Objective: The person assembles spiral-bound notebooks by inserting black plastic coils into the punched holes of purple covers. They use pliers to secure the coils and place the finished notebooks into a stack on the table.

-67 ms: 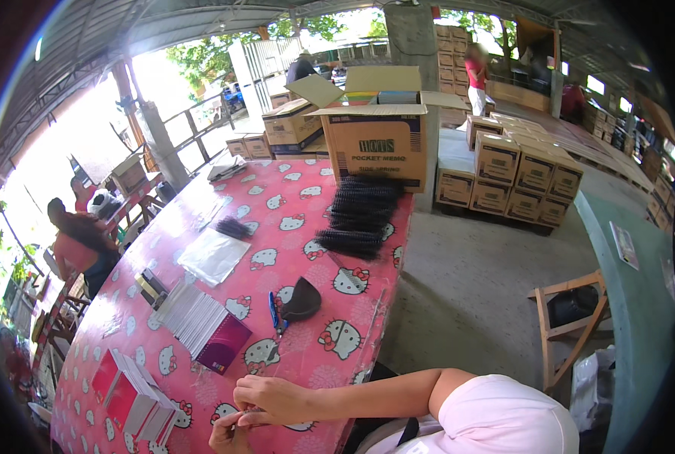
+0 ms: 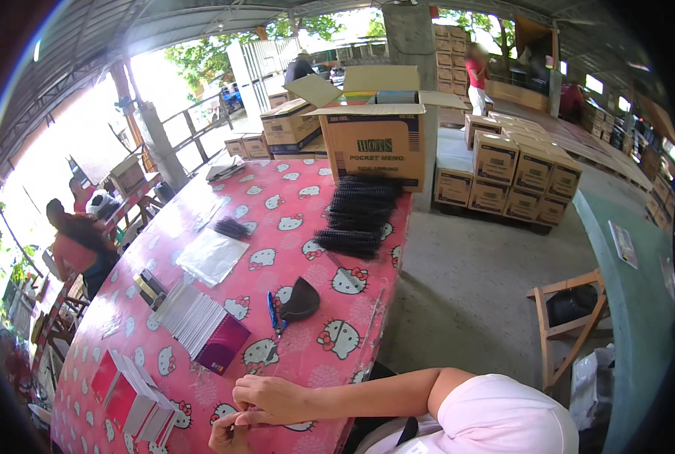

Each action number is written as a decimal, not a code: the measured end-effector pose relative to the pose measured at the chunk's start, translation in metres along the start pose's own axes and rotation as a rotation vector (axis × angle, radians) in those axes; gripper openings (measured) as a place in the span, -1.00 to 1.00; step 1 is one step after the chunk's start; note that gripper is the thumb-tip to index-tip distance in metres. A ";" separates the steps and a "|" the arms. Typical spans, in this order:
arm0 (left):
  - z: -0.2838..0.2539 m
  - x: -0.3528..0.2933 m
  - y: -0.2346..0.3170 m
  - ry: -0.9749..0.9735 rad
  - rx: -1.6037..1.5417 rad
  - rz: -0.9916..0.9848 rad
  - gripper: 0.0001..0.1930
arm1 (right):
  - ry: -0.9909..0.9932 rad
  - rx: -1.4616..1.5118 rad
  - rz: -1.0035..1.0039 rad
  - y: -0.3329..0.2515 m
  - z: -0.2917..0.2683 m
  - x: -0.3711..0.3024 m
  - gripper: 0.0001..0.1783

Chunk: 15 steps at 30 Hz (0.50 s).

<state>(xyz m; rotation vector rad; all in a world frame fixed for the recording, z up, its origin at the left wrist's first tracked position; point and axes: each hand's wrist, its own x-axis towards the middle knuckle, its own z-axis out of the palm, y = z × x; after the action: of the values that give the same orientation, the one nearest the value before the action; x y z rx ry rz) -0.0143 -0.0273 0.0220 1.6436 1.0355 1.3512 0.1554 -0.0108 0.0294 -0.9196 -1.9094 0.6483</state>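
Purple-covered notebooks (image 2: 205, 329) stand in a row on the pink patterned table (image 2: 369, 306), just beyond the hands and slightly to their left. The row's long axis slants from far left to near right; its purple end cover faces the near right, toward the hands, and the pale page edges turn upward. They are probably stood on edge so that they support one another and lift out singly. Red-covered notebooks (image 2: 137, 401) lean together left of the hands, apparently kept within easy reach. The right hand (image 2: 271, 399) bends over the left hand (image 2: 230, 434), both with fingers curled and tips brought close together, as if for fine work; whether they pinch anything small, I cannot tell. Farther out, blue-handled pliers (image 2: 274, 312) lie against a dark pouch (image 2: 301, 300), and black spiral coils (image 2: 358, 216) lie in a pile beyond, to the right.
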 end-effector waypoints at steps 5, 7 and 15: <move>-0.004 0.001 -0.008 0.010 0.010 -0.086 -0.88 | 0.073 -0.056 -0.050 0.009 0.017 -0.002 -0.69; -0.003 0.001 -0.010 0.022 0.008 -0.087 -0.88 | 0.096 -0.099 -0.088 0.011 0.022 -0.003 -0.72; 0.002 0.007 -0.028 0.026 -0.098 -0.027 -0.74 | 0.066 0.018 -0.027 0.013 0.012 -0.001 -0.83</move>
<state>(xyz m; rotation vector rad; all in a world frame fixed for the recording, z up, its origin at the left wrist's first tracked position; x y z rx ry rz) -0.0152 -0.0098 -0.0011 1.5388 0.9871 1.3865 0.1497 -0.0047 0.0140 -0.8916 -1.8519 0.6114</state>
